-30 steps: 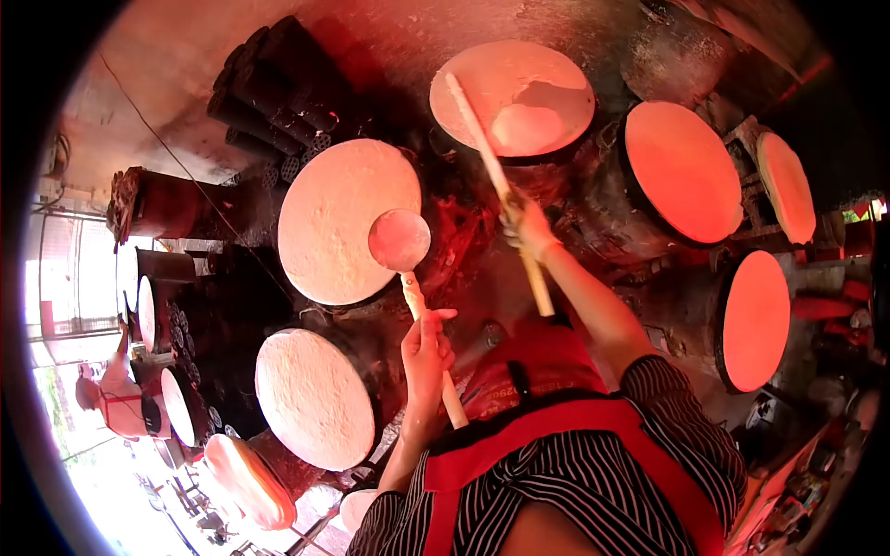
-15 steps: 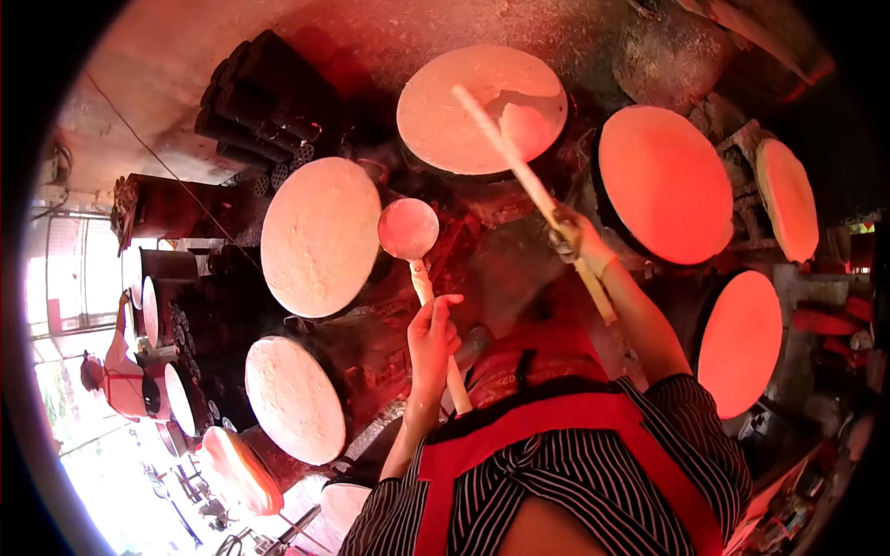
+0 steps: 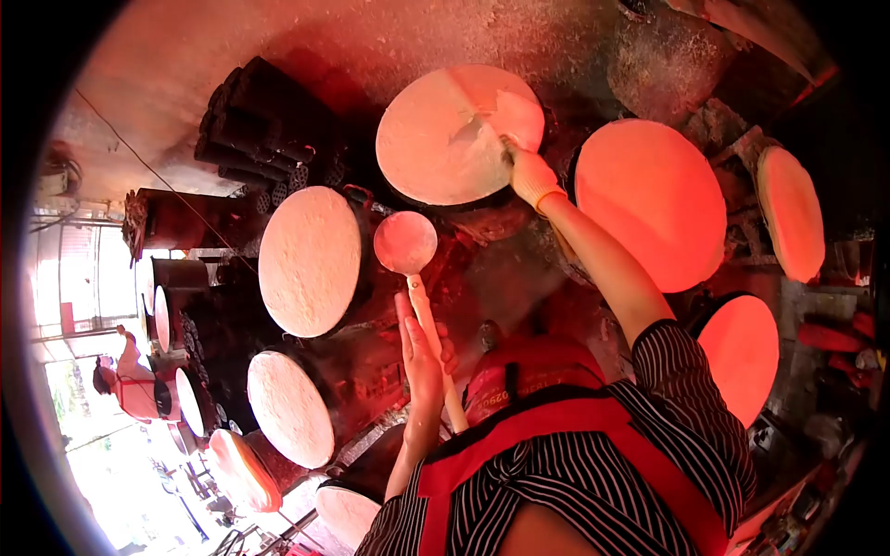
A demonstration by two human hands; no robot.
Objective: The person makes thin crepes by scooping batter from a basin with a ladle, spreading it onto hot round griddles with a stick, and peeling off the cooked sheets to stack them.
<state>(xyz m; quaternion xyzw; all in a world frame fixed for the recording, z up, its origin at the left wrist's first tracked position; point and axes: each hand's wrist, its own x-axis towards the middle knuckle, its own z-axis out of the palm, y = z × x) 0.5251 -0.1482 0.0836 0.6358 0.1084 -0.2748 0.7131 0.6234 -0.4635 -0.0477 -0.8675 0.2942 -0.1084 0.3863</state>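
My left hand (image 3: 425,360) holds the handle of a round ladle (image 3: 405,243), its fingers stretched along the handle and the bowl upward. My right hand (image 3: 533,176), in a pale glove, is closed at the lower right edge of the top round griddle, which bears a thin pale sheet (image 3: 422,148). Part of a wooden stick (image 3: 562,243) shows below this hand; its other end is hard to make out against the sheet. A lifted or folded part of the sheet lies beside my fingertips.
More round pale-topped griddles stand at left (image 3: 310,262), lower left (image 3: 289,409), right (image 3: 651,206) and lower right (image 3: 740,360). Dark perforated cylinders (image 3: 269,116) are stacked at upper left. Another person (image 3: 136,389) is at far left.
My right hand has moved up and left, onto the edge of the top griddle. The fingers of my left hand have straightened along the ladle handle. The view has shifted slightly.
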